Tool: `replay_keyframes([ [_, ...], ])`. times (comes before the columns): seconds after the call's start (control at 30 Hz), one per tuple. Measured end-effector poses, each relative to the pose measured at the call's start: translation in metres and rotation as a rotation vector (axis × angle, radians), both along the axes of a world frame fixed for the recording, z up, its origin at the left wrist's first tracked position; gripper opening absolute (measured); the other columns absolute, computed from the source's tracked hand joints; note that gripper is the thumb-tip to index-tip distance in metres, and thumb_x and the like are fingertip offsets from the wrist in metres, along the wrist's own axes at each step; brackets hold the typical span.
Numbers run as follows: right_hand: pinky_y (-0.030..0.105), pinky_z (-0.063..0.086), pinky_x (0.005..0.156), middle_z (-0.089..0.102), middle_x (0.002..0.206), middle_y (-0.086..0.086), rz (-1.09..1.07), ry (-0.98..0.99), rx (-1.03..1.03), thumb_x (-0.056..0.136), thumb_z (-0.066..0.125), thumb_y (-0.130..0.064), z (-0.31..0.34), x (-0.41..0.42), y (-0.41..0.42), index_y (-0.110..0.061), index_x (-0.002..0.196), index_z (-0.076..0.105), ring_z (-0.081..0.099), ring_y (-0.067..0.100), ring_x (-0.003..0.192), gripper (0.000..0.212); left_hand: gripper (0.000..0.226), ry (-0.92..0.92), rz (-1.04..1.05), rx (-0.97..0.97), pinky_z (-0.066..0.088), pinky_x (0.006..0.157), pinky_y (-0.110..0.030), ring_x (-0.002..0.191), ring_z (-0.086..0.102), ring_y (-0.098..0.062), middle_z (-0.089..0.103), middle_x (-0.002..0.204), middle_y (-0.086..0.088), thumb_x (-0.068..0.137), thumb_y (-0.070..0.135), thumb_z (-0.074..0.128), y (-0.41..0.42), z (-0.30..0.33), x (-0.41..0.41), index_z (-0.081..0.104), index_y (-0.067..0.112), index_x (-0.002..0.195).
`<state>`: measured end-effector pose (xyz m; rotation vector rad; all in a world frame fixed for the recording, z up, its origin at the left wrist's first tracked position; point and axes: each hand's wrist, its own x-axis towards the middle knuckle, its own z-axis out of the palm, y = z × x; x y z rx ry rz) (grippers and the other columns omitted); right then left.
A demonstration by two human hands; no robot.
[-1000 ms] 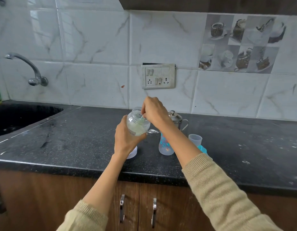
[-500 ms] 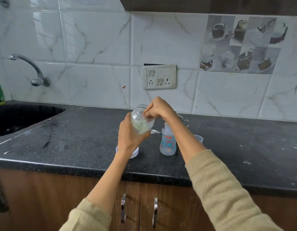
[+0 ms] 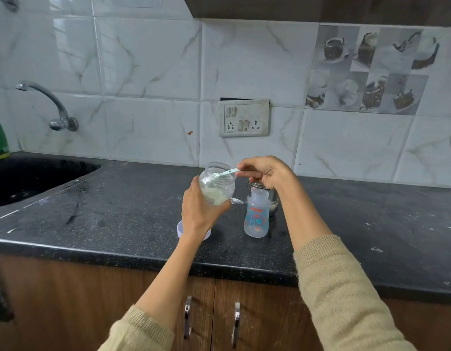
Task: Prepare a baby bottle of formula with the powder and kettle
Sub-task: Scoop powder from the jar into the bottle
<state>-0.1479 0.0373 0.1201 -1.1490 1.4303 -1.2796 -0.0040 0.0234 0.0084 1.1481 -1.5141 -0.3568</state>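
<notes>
My left hand (image 3: 198, 214) grips a clear powder jar (image 3: 217, 184), tilted toward the right and held above the black counter (image 3: 118, 214). White powder fills its lower part. My right hand (image 3: 268, 172) pinches the handle of a pale green scoop (image 3: 225, 172), whose bowl sits in the jar's mouth. The open baby bottle (image 3: 256, 216), clear with orange and blue print, stands upright on the counter under my right wrist. A steel kettle (image 3: 272, 198) stands just behind the bottle, mostly hidden by my right hand and arm.
The jar's white lid (image 3: 181, 229) lies on the counter beneath my left wrist. Some spilled powder (image 3: 237, 200) lies beside the bottle. A sink (image 3: 29, 178) and tap (image 3: 50, 105) are at the left. A socket plate (image 3: 244, 118) is on the tiled wall.
My right hand has drawn back to the right, so the scoop now shows at the jar's mouth. The view has shifted, and my arm now covers the small cup beside the bottle.
</notes>
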Motion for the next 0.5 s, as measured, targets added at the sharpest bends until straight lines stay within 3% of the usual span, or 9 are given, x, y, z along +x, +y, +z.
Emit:
replay_keyframes([
  [0.2, 0.012, 0.038, 0.043, 0.066, 0.048, -0.002, -0.002, -0.179, 0.02, 0.086, 0.058, 0.0, -0.007, -0.014, -0.001, -0.01, 0.069, 0.055, 0.065, 0.005, 0.044, 0.019, 0.081, 0.024, 0.02, 0.039, 0.042, 0.075, -0.027, 0.1, 0.057, -0.022, 0.061, 0.114, -0.003, 0.061, 0.041, 0.08, 0.0, 0.001, -0.003, 0.044, 0.014, 0.127],
  [0.5, 0.012, 0.04, 0.04, 0.069, 0.052, 0.0, -0.034, -0.345, -0.011, 0.083, 0.062, 0.001, -0.009, -0.028, -0.004, -0.01, 0.072, 0.059, 0.067, 0.007, 0.047, 0.015, 0.077, -0.002, 0.045, 0.085, 0.039, 0.071, -0.028, 0.099, 0.057, -0.025, 0.062, 0.109, -0.006, 0.06, 0.043, 0.082, -0.01, 0.011, -0.007, 0.047, 0.008, 0.119],
])
